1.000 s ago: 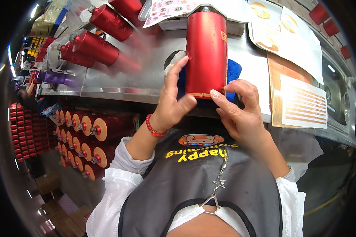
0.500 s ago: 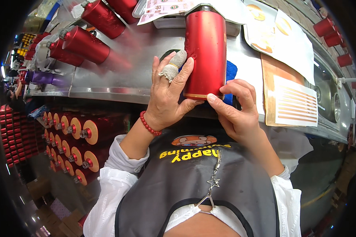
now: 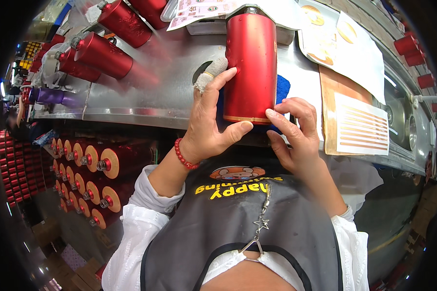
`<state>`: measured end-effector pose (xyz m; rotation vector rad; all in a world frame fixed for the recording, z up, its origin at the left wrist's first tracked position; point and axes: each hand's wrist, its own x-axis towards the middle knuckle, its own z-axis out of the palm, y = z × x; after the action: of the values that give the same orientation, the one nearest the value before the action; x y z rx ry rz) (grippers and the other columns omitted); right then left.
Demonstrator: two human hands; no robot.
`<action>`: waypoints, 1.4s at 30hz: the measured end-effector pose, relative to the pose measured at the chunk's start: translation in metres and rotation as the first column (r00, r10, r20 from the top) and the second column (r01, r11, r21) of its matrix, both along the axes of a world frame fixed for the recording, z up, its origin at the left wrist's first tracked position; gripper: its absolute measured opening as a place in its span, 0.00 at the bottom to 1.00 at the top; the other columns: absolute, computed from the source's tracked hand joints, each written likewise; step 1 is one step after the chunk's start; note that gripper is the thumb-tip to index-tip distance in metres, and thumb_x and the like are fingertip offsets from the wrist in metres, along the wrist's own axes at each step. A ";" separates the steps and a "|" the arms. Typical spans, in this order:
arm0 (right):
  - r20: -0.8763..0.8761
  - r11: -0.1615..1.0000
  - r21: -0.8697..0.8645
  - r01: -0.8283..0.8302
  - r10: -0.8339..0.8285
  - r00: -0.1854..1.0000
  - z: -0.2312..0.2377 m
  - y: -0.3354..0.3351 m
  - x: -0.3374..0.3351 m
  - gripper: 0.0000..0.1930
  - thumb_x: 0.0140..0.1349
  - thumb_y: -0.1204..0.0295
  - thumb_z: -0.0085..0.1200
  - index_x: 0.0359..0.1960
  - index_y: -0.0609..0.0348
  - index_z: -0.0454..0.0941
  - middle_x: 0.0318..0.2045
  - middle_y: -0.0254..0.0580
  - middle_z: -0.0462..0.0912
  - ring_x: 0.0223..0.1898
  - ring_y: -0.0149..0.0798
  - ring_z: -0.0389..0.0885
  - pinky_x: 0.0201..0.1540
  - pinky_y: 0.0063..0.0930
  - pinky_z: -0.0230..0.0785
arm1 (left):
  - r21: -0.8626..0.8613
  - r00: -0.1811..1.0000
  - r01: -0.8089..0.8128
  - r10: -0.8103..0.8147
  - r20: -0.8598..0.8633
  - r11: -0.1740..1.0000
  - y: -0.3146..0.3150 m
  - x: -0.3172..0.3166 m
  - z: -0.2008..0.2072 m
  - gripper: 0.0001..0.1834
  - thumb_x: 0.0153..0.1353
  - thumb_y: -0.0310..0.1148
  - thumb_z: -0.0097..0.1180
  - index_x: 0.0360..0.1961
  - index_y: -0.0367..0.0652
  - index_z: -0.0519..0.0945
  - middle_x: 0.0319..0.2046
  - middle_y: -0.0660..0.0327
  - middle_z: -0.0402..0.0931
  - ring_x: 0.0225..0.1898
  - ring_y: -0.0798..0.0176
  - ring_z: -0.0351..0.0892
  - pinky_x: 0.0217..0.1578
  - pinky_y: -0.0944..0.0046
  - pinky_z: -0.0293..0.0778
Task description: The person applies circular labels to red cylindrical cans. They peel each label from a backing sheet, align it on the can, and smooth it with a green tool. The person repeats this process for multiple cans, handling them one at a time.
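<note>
A large frosted red bottle lies on its side before me, its clear neck pointing away. A thin gold strip rings its base edge, nearest me. My left hand is at its left side with fingers spread: the bare forefinger touches the bottle, and the thumb points toward the base, apart from it. A grey knitted finger cover sits on another finger of that hand. With curled fingers, my right hand is at the base's lower right corner, forefinger tip on the gold strip, thumb below it. A blue cloth shows partly beneath the bottle.
Several red bottles lie at the far left of the metal bench. Below it, stacked bottles with gold collars stick out. On the right are a sheet of gold strips, a brown board and a sheet of gold rings.
My right forefinger has slid right along the base edge to its corner. My left hand has opened a little, its thumb dropping from the base. The bottle stays put.
</note>
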<state>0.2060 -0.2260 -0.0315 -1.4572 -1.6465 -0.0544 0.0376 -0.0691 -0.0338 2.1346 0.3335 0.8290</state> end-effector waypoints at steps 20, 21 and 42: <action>0.043 1.000 -0.021 -0.010 0.010 0.999 0.005 0.001 -0.010 0.28 0.45 0.89 0.60 0.49 0.49 0.85 0.50 0.44 0.72 0.53 0.50 0.71 0.57 0.41 0.67 | -0.554 0.920 0.251 -0.018 0.392 0.794 -0.011 0.007 -0.003 0.34 0.76 0.51 0.40 0.67 0.29 0.63 0.65 0.50 0.64 0.68 0.60 0.61 0.68 0.61 0.55; 0.060 0.999 -0.013 -0.032 0.033 0.998 0.008 0.002 -0.007 0.28 0.45 0.88 0.61 0.50 0.50 0.85 0.50 0.44 0.72 0.53 0.50 0.71 0.57 0.41 0.67 | -0.518 0.931 0.218 -0.017 0.364 0.827 -0.011 0.006 -0.006 0.33 0.74 0.50 0.44 0.67 0.30 0.64 0.65 0.49 0.64 0.68 0.58 0.61 0.68 0.60 0.54; 0.004 0.996 0.047 0.078 -0.078 0.997 -0.002 0.015 0.002 0.34 0.46 0.76 0.71 0.59 0.60 0.75 0.53 0.49 0.75 0.55 0.54 0.73 0.58 0.46 0.67 | 0.115 0.997 -0.039 0.031 0.072 0.993 -0.011 -0.004 0.003 0.26 0.56 0.38 0.69 0.54 0.43 0.75 0.63 0.43 0.68 0.66 0.37 0.64 0.69 0.37 0.50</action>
<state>0.2080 -0.2110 -0.0330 -1.4870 -1.5826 -0.1407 0.0333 -0.0798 -0.0303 2.2064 0.2925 0.9624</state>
